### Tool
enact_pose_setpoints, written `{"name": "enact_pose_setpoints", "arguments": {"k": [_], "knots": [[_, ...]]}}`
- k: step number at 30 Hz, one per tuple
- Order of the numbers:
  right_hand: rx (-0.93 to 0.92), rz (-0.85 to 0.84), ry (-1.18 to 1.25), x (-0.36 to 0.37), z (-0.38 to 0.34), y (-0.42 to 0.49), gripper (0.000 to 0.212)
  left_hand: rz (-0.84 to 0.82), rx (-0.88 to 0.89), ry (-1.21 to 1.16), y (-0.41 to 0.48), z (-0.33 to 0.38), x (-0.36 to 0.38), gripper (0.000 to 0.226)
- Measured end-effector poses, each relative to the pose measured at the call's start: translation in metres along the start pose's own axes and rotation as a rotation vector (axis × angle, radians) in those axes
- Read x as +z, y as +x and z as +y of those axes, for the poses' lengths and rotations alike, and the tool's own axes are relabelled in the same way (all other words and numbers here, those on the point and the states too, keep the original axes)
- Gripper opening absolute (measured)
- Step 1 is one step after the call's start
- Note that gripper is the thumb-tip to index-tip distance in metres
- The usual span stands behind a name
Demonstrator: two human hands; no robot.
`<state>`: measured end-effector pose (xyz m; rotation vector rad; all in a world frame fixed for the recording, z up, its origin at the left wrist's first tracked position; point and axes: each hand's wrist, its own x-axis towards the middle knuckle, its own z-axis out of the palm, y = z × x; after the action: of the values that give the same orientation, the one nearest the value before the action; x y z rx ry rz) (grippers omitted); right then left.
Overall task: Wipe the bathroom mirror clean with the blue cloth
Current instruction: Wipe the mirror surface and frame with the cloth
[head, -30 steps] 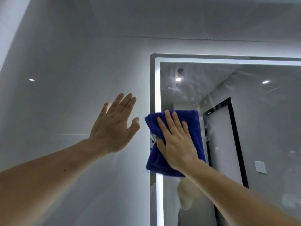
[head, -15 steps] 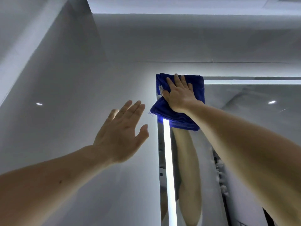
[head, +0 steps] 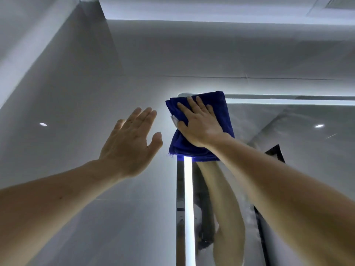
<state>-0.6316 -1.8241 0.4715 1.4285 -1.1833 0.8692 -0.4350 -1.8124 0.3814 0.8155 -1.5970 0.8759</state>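
Note:
The folded blue cloth (head: 221, 104) covers the top left corner of the bathroom mirror (head: 288, 141), which has a lit strip along its left and top edges. My right hand (head: 199, 125) presses the cloth flat against the glass with straight fingers spread. My left hand (head: 130, 143) is raised, fingers straight, against the grey wall just left of the mirror, holding nothing. The mirror reflects my right forearm below the cloth.
A glossy grey tiled wall (head: 76, 112) fills the left side and meets the ceiling (head: 211, 8) above. The mirror shows a reflected dark door frame (head: 276, 152) and ceiling spotlight (head: 319, 126). Smears show low on the glass.
My right hand slid the cloth up from the mirror's left edge to its top left corner, and my view tilted upward. Over the last half second the hands hardly moved.

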Motion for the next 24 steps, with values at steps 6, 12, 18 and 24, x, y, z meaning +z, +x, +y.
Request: {"name": "enact_pose_setpoints", "arguments": {"k": [6, 12, 18, 24], "knots": [[-0.157, -0.075, -0.049, 0.016, -0.007, -0.085, 0.069, -0.025, 0.002, 0.024, -0.001, -0.003, -0.011, 0.074], [0.063, -0.046, 0.008, -0.009, 0.005, -0.003, 0.068, -0.033, 0.012, 0.036, 0.016, -0.006, -0.014, 0.063], [0.196, -0.086, 0.038, -0.012, 0.005, 0.058, 0.07, -0.033, 0.077, 0.001, 0.009, -0.005, -0.003, 0.062], [0.111, 0.09, -0.025, 0.008, -0.003, -0.005, 0.073, 0.013, 0.045, -0.04, 0.005, 0.005, 0.008, 0.071]]}}
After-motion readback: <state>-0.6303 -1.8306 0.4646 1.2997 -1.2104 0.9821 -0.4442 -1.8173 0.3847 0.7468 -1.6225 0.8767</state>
